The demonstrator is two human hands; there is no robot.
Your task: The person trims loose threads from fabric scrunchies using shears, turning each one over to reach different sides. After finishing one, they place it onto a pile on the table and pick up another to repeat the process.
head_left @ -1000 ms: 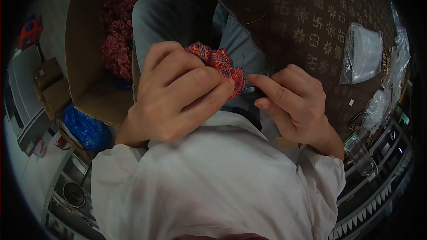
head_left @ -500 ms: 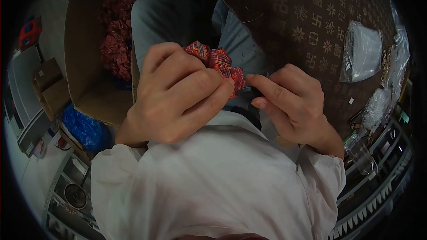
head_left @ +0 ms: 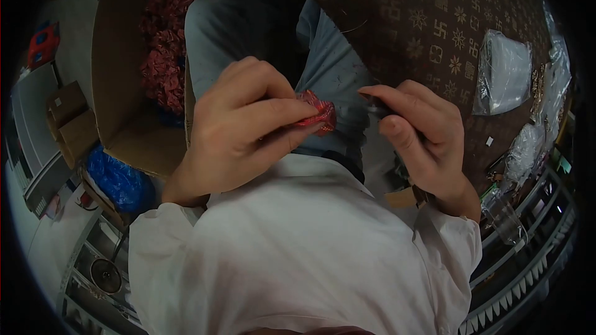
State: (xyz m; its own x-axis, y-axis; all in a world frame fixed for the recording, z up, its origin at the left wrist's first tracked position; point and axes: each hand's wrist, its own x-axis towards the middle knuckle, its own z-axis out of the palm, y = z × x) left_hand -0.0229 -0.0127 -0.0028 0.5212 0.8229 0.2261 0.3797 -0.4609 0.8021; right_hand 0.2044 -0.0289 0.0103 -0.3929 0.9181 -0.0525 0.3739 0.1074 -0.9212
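The right hand [head_left: 431, 133] has drawn back from the red cloth [head_left: 325, 116], and the left hand [head_left: 239, 125] has turned, so less of the cloth shows. The left pinches it above the lap [head_left: 338, 74]; the right, apart from it, grips a blurred, dark thing [head_left: 383, 110]. The step looks like close work on the cloth; the next move would call for a steady left pinch.

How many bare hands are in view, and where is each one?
2: the left hand, left of centre, pinches the red patterned piece; the right hand, right of centre, holds a small dark object. No other hand shows.
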